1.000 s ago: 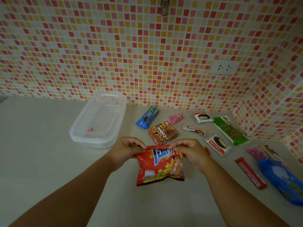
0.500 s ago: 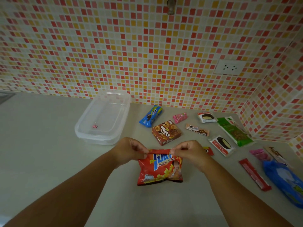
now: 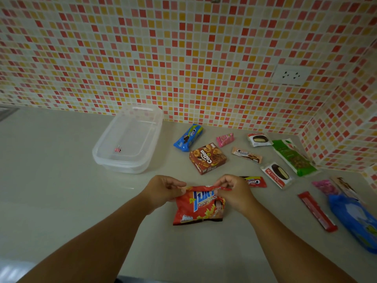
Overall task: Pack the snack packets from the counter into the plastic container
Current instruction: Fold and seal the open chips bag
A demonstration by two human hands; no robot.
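A red potato snack bag (image 3: 199, 207) lies on the counter in front of me. My left hand (image 3: 163, 190) pinches its top left corner and my right hand (image 3: 234, 190) pinches its top right edge. The clear plastic container (image 3: 102, 158) stands to the back left near the wall, with a small pink clip (image 3: 118, 149) inside. Other packets lie to the right: a blue cookie pack (image 3: 188, 137), a brown box (image 3: 207, 158), a pink packet (image 3: 225, 139), two choco pie packs (image 3: 259, 139) (image 3: 277, 174), a green pack (image 3: 293, 157).
A red stick packet (image 3: 317, 211) and a large blue bag (image 3: 355, 219) lie at the far right, near the tiled corner wall. A wall socket (image 3: 290, 75) sits above them. A small red cookie packet (image 3: 254, 181) lies just behind my right hand.
The view has shifted slightly, so the counter things sit lower and further right. Both hands keep hold of the red bag's top edge, which now looks more folded over.
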